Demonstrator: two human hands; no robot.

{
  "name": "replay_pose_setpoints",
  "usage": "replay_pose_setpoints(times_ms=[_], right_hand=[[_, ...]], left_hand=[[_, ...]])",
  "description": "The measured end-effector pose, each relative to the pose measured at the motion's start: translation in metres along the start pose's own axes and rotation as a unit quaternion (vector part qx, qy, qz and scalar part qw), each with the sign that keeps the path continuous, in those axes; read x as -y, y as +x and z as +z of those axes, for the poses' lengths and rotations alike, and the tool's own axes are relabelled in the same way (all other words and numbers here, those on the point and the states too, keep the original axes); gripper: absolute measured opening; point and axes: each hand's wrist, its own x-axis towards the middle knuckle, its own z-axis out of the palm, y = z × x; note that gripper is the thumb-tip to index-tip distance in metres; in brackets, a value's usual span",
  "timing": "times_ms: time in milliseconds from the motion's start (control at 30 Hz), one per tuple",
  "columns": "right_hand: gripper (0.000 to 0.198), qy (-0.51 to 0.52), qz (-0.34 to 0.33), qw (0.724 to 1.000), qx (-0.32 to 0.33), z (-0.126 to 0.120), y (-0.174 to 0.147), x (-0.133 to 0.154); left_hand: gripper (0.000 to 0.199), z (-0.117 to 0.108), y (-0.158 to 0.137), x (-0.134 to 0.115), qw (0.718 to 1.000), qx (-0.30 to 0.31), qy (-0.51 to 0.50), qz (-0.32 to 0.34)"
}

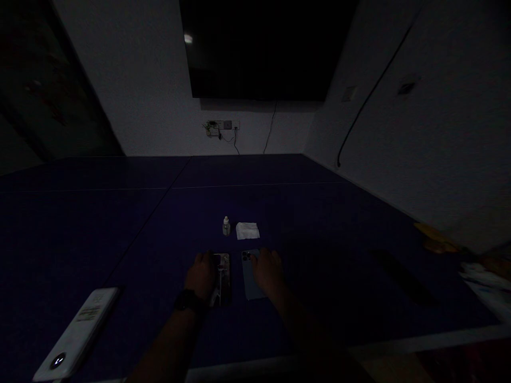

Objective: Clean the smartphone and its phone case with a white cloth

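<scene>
A blue-grey smartphone [250, 279] lies back up on the dark blue table, its camera lenses at the upper left corner. My right hand [267, 271] is closed over its right edge, with the thumb on its back near the lenses. To the left lies a patterned phone case [224, 279] with a dark and pale picture; whether a phone is inside I cannot tell. My left hand [200, 275] has its fingers curled at the case's upper left edge, and a dark watch is on that wrist. Beyond both stand a small clear bottle [226, 227] with a white top and a folded white tissue [248, 231].
A long white device [80, 330] with a lit round display lies at the front left. A dark flat object [401, 276] rests on the right, with a yellow item [435, 238] near the wall. A large screen [271, 48] hangs above. The room is very dim.
</scene>
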Motion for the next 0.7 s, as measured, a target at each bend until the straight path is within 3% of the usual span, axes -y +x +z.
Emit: replay_pose_setpoints(times_ms=[267,400,600,700], right_hand=[[0.031,-0.027,-0.021,0.999,-0.025,-0.001,-0.007,0.002],[0.032,-0.024,-0.028,0.999,-0.032,-0.008,0.001,-0.005],[0.022,0.008,-0.085,0.996,-0.019,-0.026,0.063,-0.019],[0.029,0.026,-0.101,0.995,0.004,-0.025,0.105,-0.017]], left_hand=[[0.033,0.002,-0.002,0.000,0.999,-0.038,0.011,0.028],[0.026,-0.005,-0.002,0.014,0.997,-0.056,0.024,0.055],[0.020,-0.017,0.010,0.049,0.993,-0.077,0.068,0.056],[0.027,-0.015,0.012,0.055,0.992,-0.095,0.075,0.044]])
